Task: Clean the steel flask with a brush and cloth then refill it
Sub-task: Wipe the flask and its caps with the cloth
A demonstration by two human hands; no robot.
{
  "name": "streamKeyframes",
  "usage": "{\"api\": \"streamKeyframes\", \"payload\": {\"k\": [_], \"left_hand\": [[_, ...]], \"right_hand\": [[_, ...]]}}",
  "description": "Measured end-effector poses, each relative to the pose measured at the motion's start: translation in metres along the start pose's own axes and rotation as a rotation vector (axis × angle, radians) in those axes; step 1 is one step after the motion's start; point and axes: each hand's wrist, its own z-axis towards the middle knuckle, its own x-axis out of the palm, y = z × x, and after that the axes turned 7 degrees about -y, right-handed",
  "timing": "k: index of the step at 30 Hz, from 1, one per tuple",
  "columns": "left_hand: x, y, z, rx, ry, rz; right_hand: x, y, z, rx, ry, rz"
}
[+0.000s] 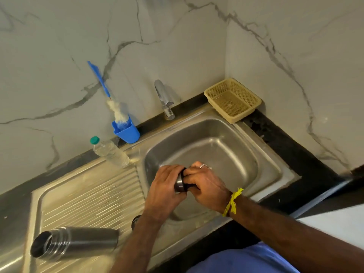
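Two hands, left hand and right hand, each close a grip on the round steel-and-black flask cap above the stainless sink basin.

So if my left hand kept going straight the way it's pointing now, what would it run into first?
The left hand points up and right, and it already grips a steel cap piece, with the right hand pressed against that from the other side. Beyond them lies the sink basin, though depth is hard to judge.
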Motion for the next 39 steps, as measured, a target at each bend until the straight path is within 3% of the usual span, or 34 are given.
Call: {"api": "streamKeyframes", "payload": {"k": [3, 5, 7, 9, 12, 14, 18, 20, 23, 26, 30, 33, 35, 39], "left_hand": [[0.005, 0.002, 0.003, 0.076, 0.036, 0.013], [0.009, 0.001, 0.008, 0.144, 0.066, 0.027], [0.007, -0.005, 0.015, 0.155, 0.107, -0.011], [0.003, -0.013, 0.025, 0.086, 0.154, -0.074], [-0.007, -0.016, 0.036, -0.104, 0.244, -0.209], [-0.014, -0.015, 0.041, -0.236, 0.29, -0.316], [-0.03, -0.011, 0.051, -0.325, 0.338, -0.366], [-0.035, -0.008, 0.051, -0.349, 0.415, -0.372], [-0.034, -0.006, 0.045, -0.395, 0.487, -0.402], [-0.034, -0.006, 0.043, -0.449, 0.482, -0.513], [-0.039, 0.001, 0.053, -0.441, 0.494, -0.498], [-0.04, 0.005, 0.044, -0.414, 0.587, -0.498], [-0.043, 0.005, 0.038, -0.437, 0.508, -0.652], [-0.035, -0.008, 0.03, -0.472, 0.104, -0.83]], "right_hand": [[0.004, -0.001, -0.003, 0.114, -0.088, 0.083], [0.001, 0.001, 0.0, 0.382, -0.161, 0.295], [-0.012, -0.006, 0.003, 0.544, -0.046, 0.432], [-0.026, -0.019, 0.004, 0.401, 0.079, 0.416], [-0.037, -0.022, 0.011, 0.03, 0.176, 0.087], [-0.037, -0.02, 0.014, -0.097, 0.175, -0.081], [-0.026, -0.017, 0.008, 0.036, 0.045, 0.11], [-0.024, -0.02, 0.008, 0.005, 0.097, 0.194], [-0.039, -0.016, 0.011, -0.21, 0.209, -0.005], [-0.053, -0.01, 0.017, -0.362, 0.209, -0.209], [-0.043, -0.009, 0.019, -0.249, 0.167, -0.084], [-0.04, -0.004, 0.015, -0.316, 0.242, -0.135], [-0.051, 0.0, 0.018, -0.35, 0.229, -0.143], [-0.061, 0.0, 0.02, -0.172, -0.133, 0.03]]}}
